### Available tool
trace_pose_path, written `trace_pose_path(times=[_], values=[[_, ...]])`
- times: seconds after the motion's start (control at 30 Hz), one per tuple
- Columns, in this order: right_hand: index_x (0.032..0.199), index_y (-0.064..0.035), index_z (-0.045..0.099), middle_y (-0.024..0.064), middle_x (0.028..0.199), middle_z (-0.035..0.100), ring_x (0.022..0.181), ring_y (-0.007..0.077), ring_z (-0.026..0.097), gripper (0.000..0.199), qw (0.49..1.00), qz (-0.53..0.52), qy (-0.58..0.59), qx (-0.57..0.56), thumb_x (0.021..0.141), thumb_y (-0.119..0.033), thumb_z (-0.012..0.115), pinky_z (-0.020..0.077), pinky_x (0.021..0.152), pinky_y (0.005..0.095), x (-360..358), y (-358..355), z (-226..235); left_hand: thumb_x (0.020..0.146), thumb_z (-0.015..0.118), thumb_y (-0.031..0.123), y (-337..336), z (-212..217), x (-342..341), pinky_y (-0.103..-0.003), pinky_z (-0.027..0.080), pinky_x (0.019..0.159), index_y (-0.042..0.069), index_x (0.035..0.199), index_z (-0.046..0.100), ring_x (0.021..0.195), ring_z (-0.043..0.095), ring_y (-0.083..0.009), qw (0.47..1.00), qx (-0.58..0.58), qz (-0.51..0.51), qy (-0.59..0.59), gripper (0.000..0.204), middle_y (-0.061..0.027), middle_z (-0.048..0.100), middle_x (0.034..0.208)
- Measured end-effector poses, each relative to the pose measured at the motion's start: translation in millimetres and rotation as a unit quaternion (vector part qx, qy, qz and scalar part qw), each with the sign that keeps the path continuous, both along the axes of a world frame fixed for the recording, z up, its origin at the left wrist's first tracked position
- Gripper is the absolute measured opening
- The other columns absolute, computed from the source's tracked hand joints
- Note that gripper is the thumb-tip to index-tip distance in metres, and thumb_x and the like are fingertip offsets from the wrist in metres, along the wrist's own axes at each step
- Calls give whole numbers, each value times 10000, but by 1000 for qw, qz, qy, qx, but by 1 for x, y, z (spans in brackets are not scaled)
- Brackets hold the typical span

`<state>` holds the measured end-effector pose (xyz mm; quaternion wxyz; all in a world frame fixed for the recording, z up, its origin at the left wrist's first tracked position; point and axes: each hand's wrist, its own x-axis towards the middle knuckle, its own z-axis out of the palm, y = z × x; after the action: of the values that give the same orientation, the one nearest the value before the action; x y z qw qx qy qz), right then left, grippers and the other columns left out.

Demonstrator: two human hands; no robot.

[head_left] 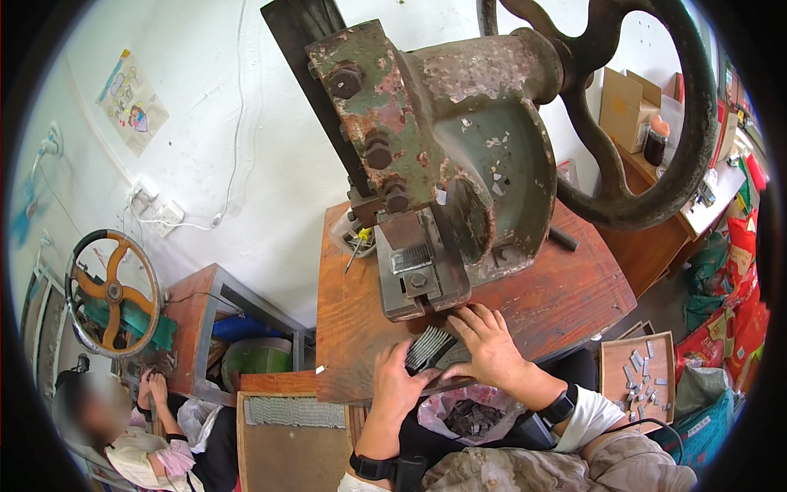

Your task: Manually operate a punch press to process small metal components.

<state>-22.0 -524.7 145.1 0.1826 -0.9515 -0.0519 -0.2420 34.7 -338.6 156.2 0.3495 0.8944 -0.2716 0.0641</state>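
Observation:
A row of thin grey metal strips (428, 348) stands at the front edge of the wooden table, between my two hands. My left hand (397, 380) closes round its left side, thumb pointing right. My right hand (490, 351) curves round the right side, its fingers near the front of the press bed and its thumb close to the left thumb. A dark grey part (453, 356) shows beside the strips, partly covered by my right hand. Just beyond stands a worn green hand press (369, 107) with a metal die block (416, 271).
Below my hands is a bag (510, 402) of dark metal pieces. A tray (666, 353) with small metal parts lies right; a wooden board (291, 447) with rowed strips lies left. The press's big handwheel (703, 123) overhangs the right. Another person (147, 459) sits far left by a second wheel (113, 291).

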Motion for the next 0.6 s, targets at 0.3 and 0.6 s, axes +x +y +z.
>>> trace_pose_path(times=[0.3,0.6], values=[[1181,-49,569,176,1215,508,1120,411,451,674,982,77,-62,160,675,-469,719,405,945,484,0,-12,-9,639,788,325,-37,-6,-10,-448,376,747,-1,1108,532,889,504,-340,979,121,90,-136,625,-143,531,949],[1155,-68,591,164,1181,532,1100,410,462,577,975,92,-68,189,714,-418,714,412,934,481,-1,-9,-3,744,712,227,-37,-19,-2,-429,413,677,5,1010,572,812,536,-351,986,44,56,-152,373,-166,564,889]])
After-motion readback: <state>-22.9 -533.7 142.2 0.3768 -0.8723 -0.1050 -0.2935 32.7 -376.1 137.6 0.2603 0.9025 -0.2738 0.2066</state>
